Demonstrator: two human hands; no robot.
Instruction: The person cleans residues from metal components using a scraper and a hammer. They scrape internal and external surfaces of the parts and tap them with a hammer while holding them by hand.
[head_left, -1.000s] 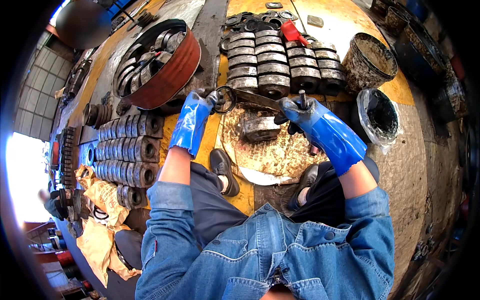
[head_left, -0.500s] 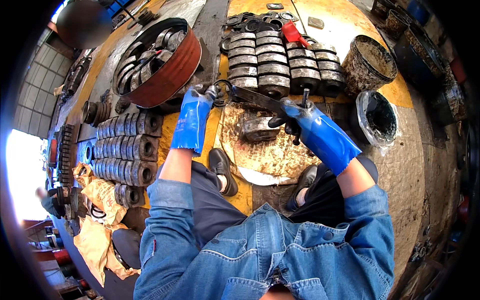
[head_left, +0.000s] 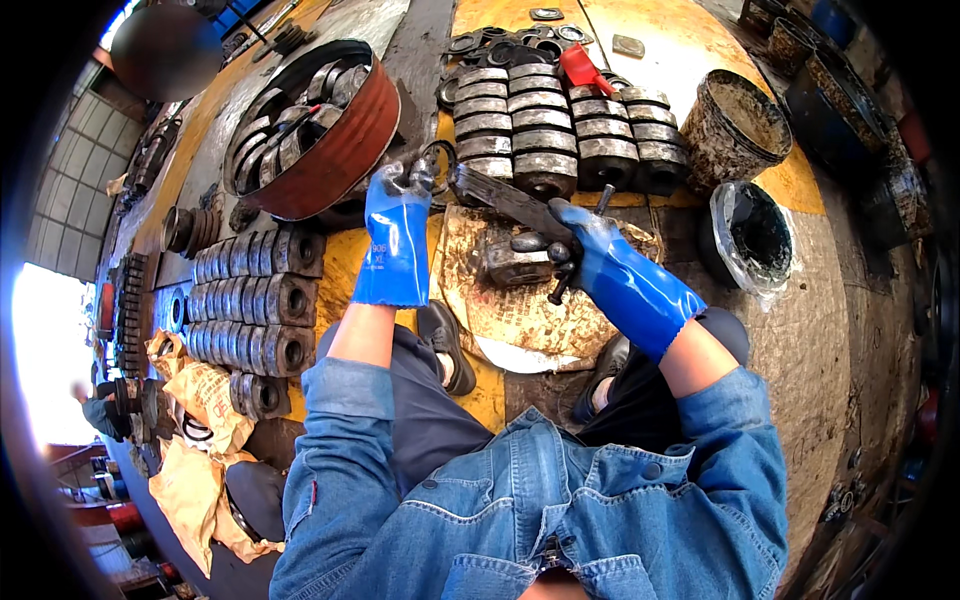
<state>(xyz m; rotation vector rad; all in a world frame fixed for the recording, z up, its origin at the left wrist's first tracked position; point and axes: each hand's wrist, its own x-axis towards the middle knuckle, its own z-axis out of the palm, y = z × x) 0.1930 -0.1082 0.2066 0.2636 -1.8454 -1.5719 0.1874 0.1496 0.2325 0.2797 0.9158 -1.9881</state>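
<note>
My left hand [head_left: 398, 225], in a blue glove, grips the ring-shaped end [head_left: 437, 160] of a long grimy metal bar [head_left: 505, 198] beside a red drum. The bar runs diagonally toward my right hand [head_left: 590, 240], also gloved in blue. That hand is closed around a thin dark rod [head_left: 560, 285] that stands slanted. Just left of it a chunky metal part [head_left: 512, 262] lies on a greasy sheet of brown paper [head_left: 500, 315] between my feet.
The red drum [head_left: 345, 160] holds metal rings. Rows of grey rollers [head_left: 255, 305] lie at the left and stacked cylinders [head_left: 545, 125] ahead, with a red piece [head_left: 582, 68] on top. Two grease buckets [head_left: 738, 125] [head_left: 752, 235] stand at the right. Brown paper bags [head_left: 200, 400] lie at the lower left.
My left hand has carried the bar's ring end a little farther away, toward the drum. My right hand with the rod has barely shifted.
</note>
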